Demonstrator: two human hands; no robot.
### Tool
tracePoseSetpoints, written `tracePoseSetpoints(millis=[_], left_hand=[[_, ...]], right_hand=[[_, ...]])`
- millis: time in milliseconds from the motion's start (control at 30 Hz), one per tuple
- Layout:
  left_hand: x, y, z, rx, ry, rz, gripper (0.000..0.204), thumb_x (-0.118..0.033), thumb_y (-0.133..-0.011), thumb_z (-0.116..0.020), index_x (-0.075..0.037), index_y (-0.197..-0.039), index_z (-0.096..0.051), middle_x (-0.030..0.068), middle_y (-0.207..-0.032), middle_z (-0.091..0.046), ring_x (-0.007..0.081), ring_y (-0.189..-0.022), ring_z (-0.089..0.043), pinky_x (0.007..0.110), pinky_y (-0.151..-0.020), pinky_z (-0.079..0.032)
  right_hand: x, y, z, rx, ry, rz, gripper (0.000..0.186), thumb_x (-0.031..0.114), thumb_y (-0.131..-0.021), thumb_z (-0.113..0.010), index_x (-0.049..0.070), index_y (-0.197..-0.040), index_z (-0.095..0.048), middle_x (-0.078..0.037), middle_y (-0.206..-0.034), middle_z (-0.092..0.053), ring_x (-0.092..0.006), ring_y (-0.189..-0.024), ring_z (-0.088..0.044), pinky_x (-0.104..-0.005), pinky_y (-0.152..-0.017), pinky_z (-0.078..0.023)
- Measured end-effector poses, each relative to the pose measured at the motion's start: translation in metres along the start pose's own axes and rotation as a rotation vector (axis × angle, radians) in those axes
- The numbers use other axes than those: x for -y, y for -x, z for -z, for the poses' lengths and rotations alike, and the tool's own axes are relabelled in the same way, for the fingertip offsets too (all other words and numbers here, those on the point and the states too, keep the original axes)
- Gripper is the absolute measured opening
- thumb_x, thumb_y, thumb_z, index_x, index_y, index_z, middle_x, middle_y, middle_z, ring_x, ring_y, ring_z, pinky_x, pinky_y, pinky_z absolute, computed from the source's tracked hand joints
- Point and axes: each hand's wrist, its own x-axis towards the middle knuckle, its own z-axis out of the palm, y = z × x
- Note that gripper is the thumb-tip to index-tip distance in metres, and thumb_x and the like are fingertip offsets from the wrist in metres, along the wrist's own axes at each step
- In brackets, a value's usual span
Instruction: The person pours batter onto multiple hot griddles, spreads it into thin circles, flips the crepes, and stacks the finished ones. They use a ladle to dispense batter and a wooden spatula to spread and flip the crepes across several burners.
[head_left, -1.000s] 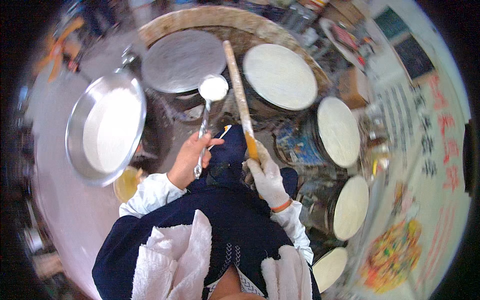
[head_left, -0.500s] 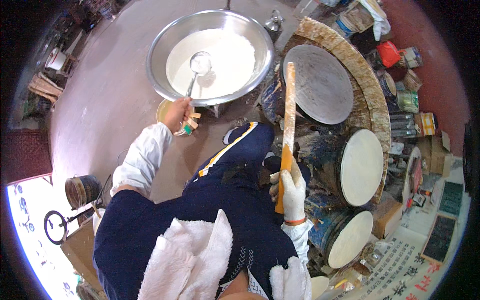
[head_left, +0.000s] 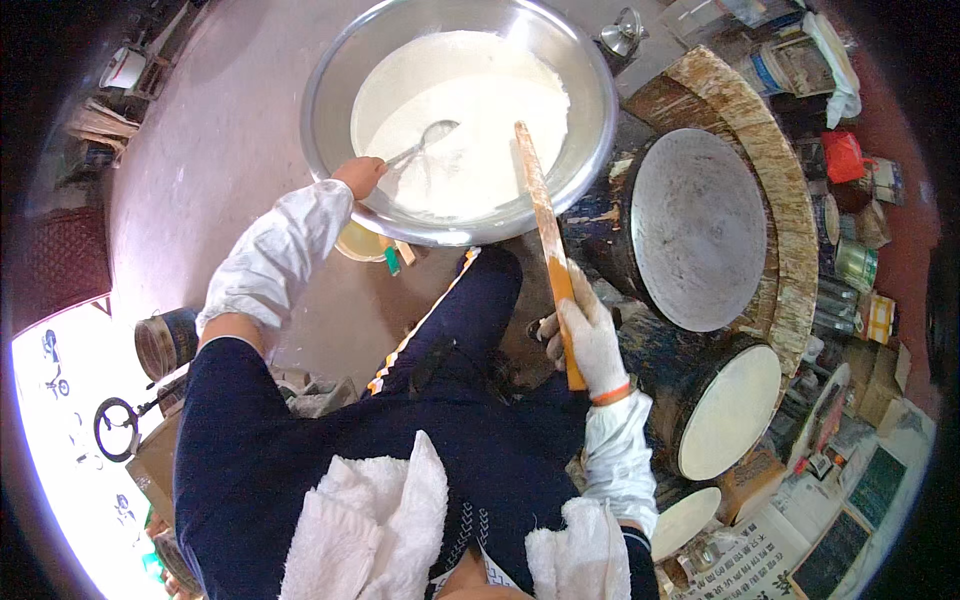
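Note:
My bare left hand (head_left: 361, 177) grips the handle of a metal ladle (head_left: 438, 131) at the near left rim of a wide steel basin (head_left: 328, 105). The ladle's bowl lies partly sunk in creamy white batter (head_left: 480, 85). In a white glove with an orange band at the wrist, my right hand (head_left: 592, 338) is closed around a long wooden scraper (head_left: 541, 200). Its batter-crusted blade points up and away, overlapping the basin's near right side. To the right of it lies a round dark griddle (head_left: 698, 230) with a grey, bare-looking surface.
Nearer on the right stand two more round griddles, a larger one (head_left: 730, 412) and a smaller one (head_left: 685, 523), both with pale surfaces. A crusted curved ledge (head_left: 795, 270) borders the griddles. A yellowish tub (head_left: 358, 243) sits below the basin; a metal kettle (head_left: 622, 35) stands beyond.
The ladle, raised over the batter before, has turned and dipped into it. The scraper's tip has swung left from beside the dark griddle to over the basin. My view has shifted.

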Motion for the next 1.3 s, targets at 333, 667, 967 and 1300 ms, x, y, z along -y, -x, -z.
tracePoseSetpoints(millis=[333, 667, 967, 1300], left_hand=[[-0.025, 0.002, 0.051, 0.764, 0.367, 0.217, 0.028, -0.032, -0.100, -0.047, -0.012, -0.110, -0.064, -0.0001, -0.061, -0.052, 0.0102, -0.043, -0.046, 0.029, -0.037, -0.036], [-0.062, 0.056, 0.020, 0.805, 0.900, 0.415, 0.023, -0.024, -0.101, -0.048, -0.007, -0.093, -0.060, -0.0018, -0.063, -0.050, 0.0071, -0.043, -0.041, 0.024, -0.034, -0.031], [-0.178, 0.161, -0.061, 0.371, 1.665, 0.367, 0.031, -0.031, -0.103, -0.040, -0.007, -0.117, -0.054, 0.0042, -0.089, -0.062, 0.0160, -0.079, -0.063, 0.032, -0.069, -0.054], [-0.264, 0.211, 0.102, -0.232, 1.570, -0.212, 0.039, -0.034, -0.106, -0.045, -0.005, -0.131, -0.053, -0.0006, -0.078, -0.054, 0.0066, -0.058, -0.048, 0.021, -0.050, -0.040]], right_hand=[[0.073, -0.133, -0.002, 0.244, 1.235, 0.268, 0.036, 0.017, -0.094, -0.052, 0.003, -0.125, -0.061, -0.026, -0.112, -0.067, -0.0421, -0.108, -0.063, -0.0476, -0.093, -0.051], [0.133, -0.099, -0.029, 0.372, 0.554, -0.444, 0.050, 0.014, -0.095, -0.054, 0.013, -0.144, -0.047, -0.007, -0.082, -0.064, -0.0115, -0.050, -0.056, -0.0288, -0.042, -0.048], [0.042, -0.031, -0.110, 0.153, -0.424, -0.184, 0.021, 0.009, -0.095, -0.056, 0.010, -0.115, -0.053, -0.004, -0.075, -0.057, -0.0128, -0.054, -0.054, -0.0297, -0.042, -0.044], [0.112, 0.060, -0.117, -0.224, 0.015, 0.734, 0.064, 0.001, -0.095, -0.051, 0.010, -0.154, -0.032, -0.001, -0.082, -0.057, -0.0059, -0.060, -0.053, -0.0201, -0.050, -0.046]])
